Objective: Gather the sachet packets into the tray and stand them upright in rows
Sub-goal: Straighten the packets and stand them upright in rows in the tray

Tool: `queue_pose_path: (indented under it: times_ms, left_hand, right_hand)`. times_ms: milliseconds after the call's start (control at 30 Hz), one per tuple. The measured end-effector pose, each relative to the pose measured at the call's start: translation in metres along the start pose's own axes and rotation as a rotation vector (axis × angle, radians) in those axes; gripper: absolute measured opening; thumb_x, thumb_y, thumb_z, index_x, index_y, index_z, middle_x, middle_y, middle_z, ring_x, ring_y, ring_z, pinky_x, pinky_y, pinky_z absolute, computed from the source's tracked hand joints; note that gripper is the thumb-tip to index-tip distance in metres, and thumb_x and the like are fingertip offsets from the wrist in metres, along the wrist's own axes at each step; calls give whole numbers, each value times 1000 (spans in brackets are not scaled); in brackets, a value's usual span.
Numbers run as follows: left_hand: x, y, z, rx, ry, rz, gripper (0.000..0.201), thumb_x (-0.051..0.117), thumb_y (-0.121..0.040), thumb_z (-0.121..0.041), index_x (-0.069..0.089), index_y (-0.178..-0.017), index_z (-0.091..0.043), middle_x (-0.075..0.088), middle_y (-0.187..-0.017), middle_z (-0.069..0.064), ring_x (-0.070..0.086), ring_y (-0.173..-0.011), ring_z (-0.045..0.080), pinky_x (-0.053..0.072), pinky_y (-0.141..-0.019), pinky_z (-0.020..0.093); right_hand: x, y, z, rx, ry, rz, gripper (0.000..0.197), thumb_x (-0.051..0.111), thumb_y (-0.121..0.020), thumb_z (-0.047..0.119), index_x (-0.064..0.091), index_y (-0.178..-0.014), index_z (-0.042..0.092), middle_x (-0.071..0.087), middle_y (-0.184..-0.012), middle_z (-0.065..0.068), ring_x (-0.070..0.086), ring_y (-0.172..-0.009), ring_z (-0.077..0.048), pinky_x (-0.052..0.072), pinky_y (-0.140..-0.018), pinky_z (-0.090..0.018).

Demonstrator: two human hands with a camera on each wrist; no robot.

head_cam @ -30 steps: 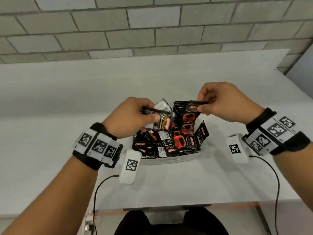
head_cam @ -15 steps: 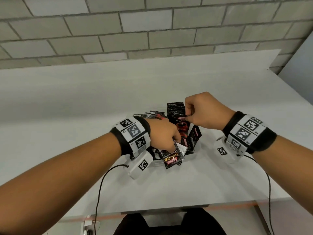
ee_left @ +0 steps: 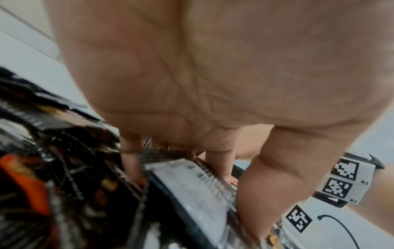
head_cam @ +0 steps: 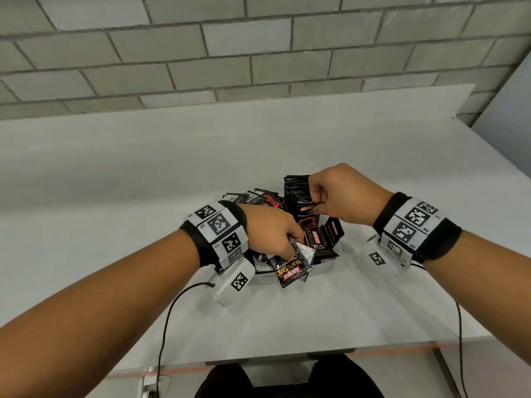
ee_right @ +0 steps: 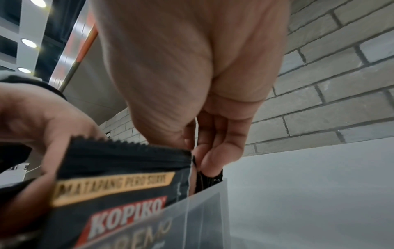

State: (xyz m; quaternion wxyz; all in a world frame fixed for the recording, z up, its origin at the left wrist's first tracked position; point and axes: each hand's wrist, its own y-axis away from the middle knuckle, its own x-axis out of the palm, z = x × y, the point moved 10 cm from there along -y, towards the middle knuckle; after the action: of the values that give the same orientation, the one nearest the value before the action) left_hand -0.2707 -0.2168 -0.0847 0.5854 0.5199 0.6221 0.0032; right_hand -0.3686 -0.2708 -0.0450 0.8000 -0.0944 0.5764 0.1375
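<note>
Now, on the left, the left hand (head_cam: pixel 271 231) reaches into the loose sachets (head_cam: pixel 290 271) spilling over the tray (head_cam: pixel 330 261) front, its grip pinching one; lift only that one. Right hand (head_cam: pixel 342 196) pinches the upright row's (head_cam: pixel 297 193) top; best to hold it steady, leaving a gap.

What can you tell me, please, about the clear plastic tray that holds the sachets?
The tray is a shallow box of translucent, frosted-looking plastic with thin upright walls; the right wrist view shows a corner. It sits on the white table, crowded with black sachets, some upright, others jumbled and overhanging its near wall. Both hands reach into it; most of its rim is hidden.
</note>
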Motion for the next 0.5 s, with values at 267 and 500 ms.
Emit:
queue_pose_path:
  times_ms: [267,500]
  left_hand:
    - [-17,13,6,57,53,-203,48,51,-77,-50,69,-114,-26,70,-113,-1,63,-104,21,52,-93,43]
    - [-48,50,21,122,331,-493,25,67,-89,-34,72,-113,-29,75,-105,-11,69,-95,8,55,-89,36]
  right_hand:
    - [-17,0,-13,40,-84,-117,49,96,-60,29,60,-93,23,57,-85,4,51,-72,-9,36,-59,-26]
    - [-34,9,-10,56,-127,-151,32,90,-69,36,65,-84,23,60,-86,8,53,-64,4,35,-61,-11]
